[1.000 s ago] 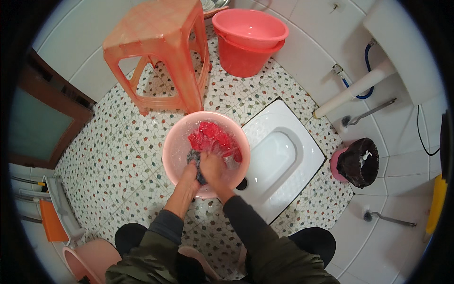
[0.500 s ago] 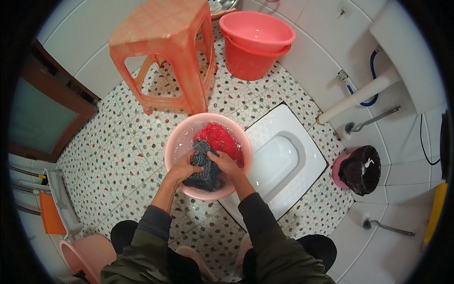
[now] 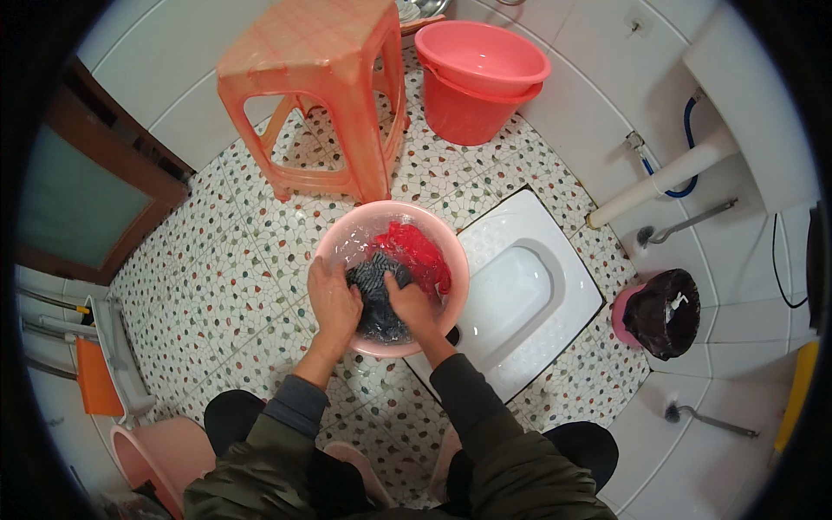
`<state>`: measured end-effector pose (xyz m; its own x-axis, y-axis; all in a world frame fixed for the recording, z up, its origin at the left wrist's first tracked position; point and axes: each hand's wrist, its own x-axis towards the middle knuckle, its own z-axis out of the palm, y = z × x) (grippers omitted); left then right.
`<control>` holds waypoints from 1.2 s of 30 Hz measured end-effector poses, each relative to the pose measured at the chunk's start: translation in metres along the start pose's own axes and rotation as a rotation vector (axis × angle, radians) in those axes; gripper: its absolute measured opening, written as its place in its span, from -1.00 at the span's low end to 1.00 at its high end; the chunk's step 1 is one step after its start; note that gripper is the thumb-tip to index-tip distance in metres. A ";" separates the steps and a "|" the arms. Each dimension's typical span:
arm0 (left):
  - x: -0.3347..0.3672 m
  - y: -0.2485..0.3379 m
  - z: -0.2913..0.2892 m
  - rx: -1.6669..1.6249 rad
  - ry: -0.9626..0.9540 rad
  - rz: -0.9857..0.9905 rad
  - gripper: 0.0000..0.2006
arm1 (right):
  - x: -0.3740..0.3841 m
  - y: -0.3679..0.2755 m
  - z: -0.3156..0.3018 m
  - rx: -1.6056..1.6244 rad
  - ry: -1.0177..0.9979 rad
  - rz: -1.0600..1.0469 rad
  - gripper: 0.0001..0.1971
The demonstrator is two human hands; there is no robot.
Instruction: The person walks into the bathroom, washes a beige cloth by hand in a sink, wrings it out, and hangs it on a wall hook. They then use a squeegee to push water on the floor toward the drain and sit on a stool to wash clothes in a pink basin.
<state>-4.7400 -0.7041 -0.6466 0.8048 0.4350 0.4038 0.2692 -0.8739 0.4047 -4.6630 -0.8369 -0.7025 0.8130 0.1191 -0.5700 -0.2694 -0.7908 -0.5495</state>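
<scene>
A pale pink basin [image 3: 461, 269] of water stands on the floor before me. In it lies a dark grey striped cloth [image 3: 374, 290], wet and bunched, beside a red cloth [image 3: 416, 256] at the far right. My left hand [image 3: 334, 299] is at the basin's left side, fingers stretched along the inner rim and thumb beside the grey cloth. On the grey cloth's right part rests my right hand [image 3: 412, 305], its thumb pressed on top and its fingers curled round the side, partly hidden.
A white squat toilet [image 3: 563, 243] adjoins the basin on the right. Beyond the basin stand an orange plastic stool [image 3: 312, 52] and red buckets [image 3: 472, 113]. A lined bin [image 3: 633, 316] is at right, a pink bucket [image 3: 169, 451] at lower left.
My left hand has come off the grey cloth and moved left to the rim. The grey cloth has sunk flatter into the water. My right hand stays on it. The view has shifted slightly.
</scene>
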 end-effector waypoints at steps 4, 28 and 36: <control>-0.022 -0.008 0.022 -0.496 -0.519 -0.668 -0.58 | -0.019 -0.001 0.014 -0.298 -0.109 -0.145 -0.26; -0.030 -0.009 0.069 -1.781 -0.532 -1.424 -0.71 | 0.009 -0.018 0.028 0.055 0.211 -0.359 -0.58; -0.013 -0.021 0.034 -1.583 -0.600 -1.560 -0.54 | 0.031 0.006 0.039 0.193 0.198 -0.351 -0.50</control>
<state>-4.7380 -0.6985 -0.6885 0.5558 0.0217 -0.8310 0.3820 0.8812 0.2784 -4.6597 -0.8151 -0.7470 0.9505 0.2283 -0.2108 -0.0356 -0.5940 -0.8037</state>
